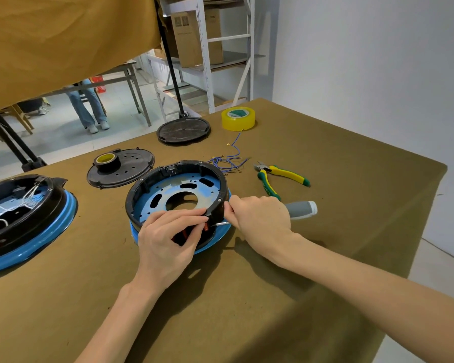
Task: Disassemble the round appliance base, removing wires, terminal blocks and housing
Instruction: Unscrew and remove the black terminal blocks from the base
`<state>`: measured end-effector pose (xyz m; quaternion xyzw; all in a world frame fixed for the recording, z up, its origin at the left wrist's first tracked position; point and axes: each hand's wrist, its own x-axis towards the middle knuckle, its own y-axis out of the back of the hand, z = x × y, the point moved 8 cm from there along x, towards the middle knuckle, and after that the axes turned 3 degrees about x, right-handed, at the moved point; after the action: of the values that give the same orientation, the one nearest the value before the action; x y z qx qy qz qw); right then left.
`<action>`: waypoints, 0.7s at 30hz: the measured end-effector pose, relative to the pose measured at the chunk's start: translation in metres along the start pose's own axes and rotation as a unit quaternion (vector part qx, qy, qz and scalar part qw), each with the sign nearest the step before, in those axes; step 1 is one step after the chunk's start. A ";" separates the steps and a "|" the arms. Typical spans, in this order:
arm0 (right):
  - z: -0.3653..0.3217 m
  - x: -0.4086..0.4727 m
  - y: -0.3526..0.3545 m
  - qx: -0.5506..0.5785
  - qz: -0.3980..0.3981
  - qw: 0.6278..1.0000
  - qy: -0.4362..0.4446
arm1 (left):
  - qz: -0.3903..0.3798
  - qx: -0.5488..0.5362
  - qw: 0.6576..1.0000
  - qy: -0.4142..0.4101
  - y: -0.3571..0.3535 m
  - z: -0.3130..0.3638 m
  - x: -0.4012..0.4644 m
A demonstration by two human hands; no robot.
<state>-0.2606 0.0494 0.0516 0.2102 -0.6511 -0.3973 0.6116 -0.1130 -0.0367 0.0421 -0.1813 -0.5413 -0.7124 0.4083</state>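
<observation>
The round appliance base [178, 189] lies on the brown table: a black ring housing over a blue metal plate and blue rim. My left hand [168, 239] grips the near edge of the black housing, fingers curled over it by some red parts. My right hand [260, 216] holds a screwdriver with a grey handle [300, 209]; its thin metal tip [220, 224] touches the housing's near right side. A bunch of loose blue wires [228, 161] lies behind the base.
A second blue and black base with white wires [24, 218] sits at the left. Two black round covers [121, 169] [184, 130], yellow tape rolls [238, 118], and green-yellow pliers [278, 178] lie behind. The table edge runs along the right.
</observation>
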 end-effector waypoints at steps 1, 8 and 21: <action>0.000 0.003 0.001 0.018 0.010 1.000 0.012 | 0.000 -0.001 1.000 0.000 0.000 0.000 0.000; 0.005 0.024 -0.008 0.116 0.066 0.980 0.148 | -0.001 -0.002 1.000 0.006 0.000 -0.001 0.001; 0.009 -0.002 -0.003 0.096 0.040 0.994 -0.023 | -0.007 -0.010 1.000 0.008 0.002 -0.003 0.000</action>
<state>-0.2698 0.0510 0.0486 0.2325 -0.7083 -0.3126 0.5887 -0.1113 -0.0393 0.0424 -0.1758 -0.5324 -0.7217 0.4060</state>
